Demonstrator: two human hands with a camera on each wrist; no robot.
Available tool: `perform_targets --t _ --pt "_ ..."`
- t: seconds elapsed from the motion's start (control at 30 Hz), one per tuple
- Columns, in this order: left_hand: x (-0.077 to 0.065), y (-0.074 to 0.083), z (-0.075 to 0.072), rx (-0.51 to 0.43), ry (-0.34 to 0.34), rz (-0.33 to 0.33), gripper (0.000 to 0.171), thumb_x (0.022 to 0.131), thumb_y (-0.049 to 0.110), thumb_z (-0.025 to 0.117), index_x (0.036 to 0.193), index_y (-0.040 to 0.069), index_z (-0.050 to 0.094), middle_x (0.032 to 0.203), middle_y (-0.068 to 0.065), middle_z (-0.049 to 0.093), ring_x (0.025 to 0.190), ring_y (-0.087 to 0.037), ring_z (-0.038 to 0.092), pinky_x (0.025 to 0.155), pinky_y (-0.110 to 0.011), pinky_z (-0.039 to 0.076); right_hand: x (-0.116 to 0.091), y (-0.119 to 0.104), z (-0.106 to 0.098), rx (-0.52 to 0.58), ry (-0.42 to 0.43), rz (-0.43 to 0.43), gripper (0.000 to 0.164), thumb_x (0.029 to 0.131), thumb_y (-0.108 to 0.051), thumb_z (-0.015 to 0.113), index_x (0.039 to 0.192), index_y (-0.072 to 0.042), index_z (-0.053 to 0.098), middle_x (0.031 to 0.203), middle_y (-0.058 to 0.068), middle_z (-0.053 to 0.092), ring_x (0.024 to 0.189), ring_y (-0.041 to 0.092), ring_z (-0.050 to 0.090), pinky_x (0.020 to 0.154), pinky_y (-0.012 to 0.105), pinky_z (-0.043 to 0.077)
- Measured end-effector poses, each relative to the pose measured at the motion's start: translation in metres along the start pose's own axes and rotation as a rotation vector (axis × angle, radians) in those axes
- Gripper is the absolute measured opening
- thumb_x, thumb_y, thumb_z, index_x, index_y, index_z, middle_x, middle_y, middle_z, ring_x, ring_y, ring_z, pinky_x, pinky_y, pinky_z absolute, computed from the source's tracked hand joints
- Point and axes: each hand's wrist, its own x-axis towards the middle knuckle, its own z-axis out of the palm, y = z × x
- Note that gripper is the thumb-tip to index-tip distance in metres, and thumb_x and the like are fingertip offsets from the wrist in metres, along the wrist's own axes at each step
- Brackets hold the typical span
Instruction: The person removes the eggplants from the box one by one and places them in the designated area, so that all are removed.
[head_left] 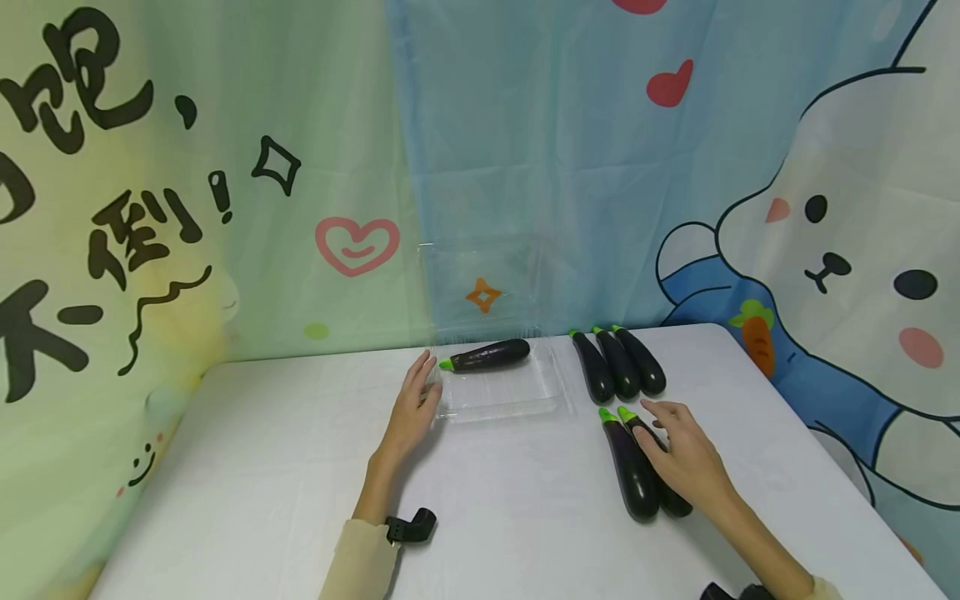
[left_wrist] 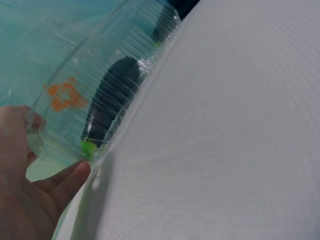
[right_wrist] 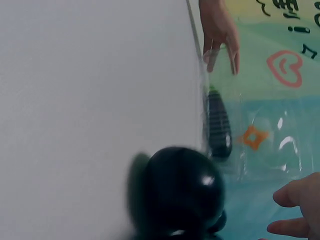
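Observation:
A clear plastic clamshell box stands on the table with its lid raised against the backdrop. One dark eggplant with a green stem end lies crosswise inside it. At the box's left end, my left hand touches the wall with extended fingers; the left wrist view has those fingers against the corner. My right hand hovers over the right of two eggplants in the front pair, thumb and fingers spread, partly hiding it. Beside it lies the other eggplant of that pair.
Three more eggplants lie side by side right of the box, near the table's back edge. A white cloth covers the table. Behind hangs a printed curtain, close to the box lid.

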Motion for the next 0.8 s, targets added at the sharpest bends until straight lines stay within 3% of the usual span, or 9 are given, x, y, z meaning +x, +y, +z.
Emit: perform_targets --t 0.27,0.8 --pt "-0.001 0.002 -0.001 -0.001 -0.01 -0.035 0.05 0.101 0.015 0.046 0.15 0.01 0.037 0.161 -0.002 0.025 0.128 -0.035 0.054 0.108 -0.049 0.045 0.004 -0.018 0.001 0.046 -0.021 -0.072 0.044 0.094 -0.017 0.061 0.134 -0.001 0.055 0.128 0.022 0.052 0.105 0.036 0.061 0.08 0.053 0.054" --pt "0.001 -0.002 0.0 -0.003 -0.016 -0.025 0.05 0.101 0.018 0.045 0.15 0.01 0.037 0.161 -0.005 0.024 0.128 -0.034 0.054 0.108 -0.048 0.044 0.016 -0.054 0.013 0.079 -0.103 -0.152 0.044 0.095 -0.023 0.06 0.133 -0.003 0.056 0.125 0.014 0.055 0.101 0.026 0.061 0.078 0.041 0.053"
